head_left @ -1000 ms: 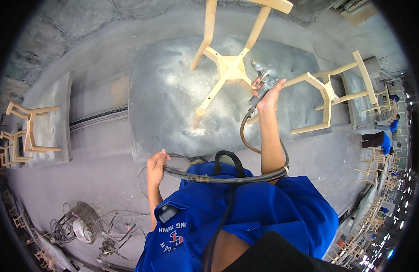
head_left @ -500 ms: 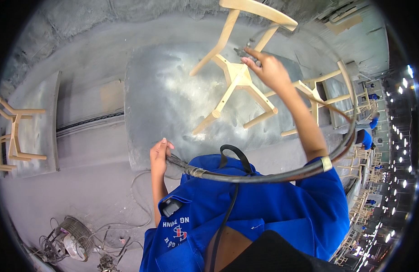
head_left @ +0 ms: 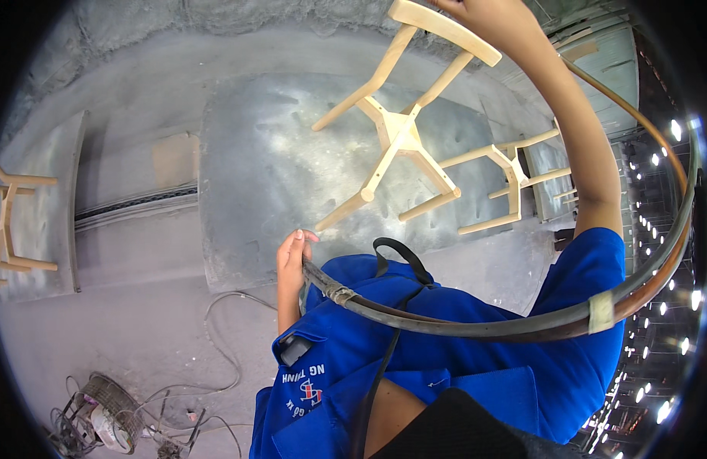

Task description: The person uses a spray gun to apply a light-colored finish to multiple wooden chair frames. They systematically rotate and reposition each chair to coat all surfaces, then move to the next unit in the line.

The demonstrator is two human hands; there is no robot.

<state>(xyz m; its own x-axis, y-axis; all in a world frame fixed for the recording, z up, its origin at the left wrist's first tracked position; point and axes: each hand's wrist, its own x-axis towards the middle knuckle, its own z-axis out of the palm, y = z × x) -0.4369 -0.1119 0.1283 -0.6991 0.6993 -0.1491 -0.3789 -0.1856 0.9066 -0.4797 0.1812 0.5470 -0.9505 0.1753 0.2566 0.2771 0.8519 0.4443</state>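
Note:
A pale wooden chair frame [head_left: 400, 136], without a seat, stands on a flat grey board [head_left: 250, 161] ahead of me. My right hand [head_left: 480, 14] is raised beside the top of its curved backrest and is partly cut off by the upper edge. The spray gun it held earlier is out of view. A taped bundle of dark and brown hoses [head_left: 476, 330] loops across my front and up past my right arm. Down by my waist, my left hand [head_left: 291, 256] is closed around the hose bundle's left end.
Another chair frame [head_left: 514, 176] stands right of the nearest one. More frames [head_left: 17, 222] rest on a board at the far left. A round wire-caged machine [head_left: 112, 413] sits on the floor at lower left, with thin cables [head_left: 235, 359] trailing near me.
My right hand has swung up and away from the chair's middle, past its backrest, taking the spray gun out of view. The hose loop has widened to the right. My left hand has shifted slightly right.

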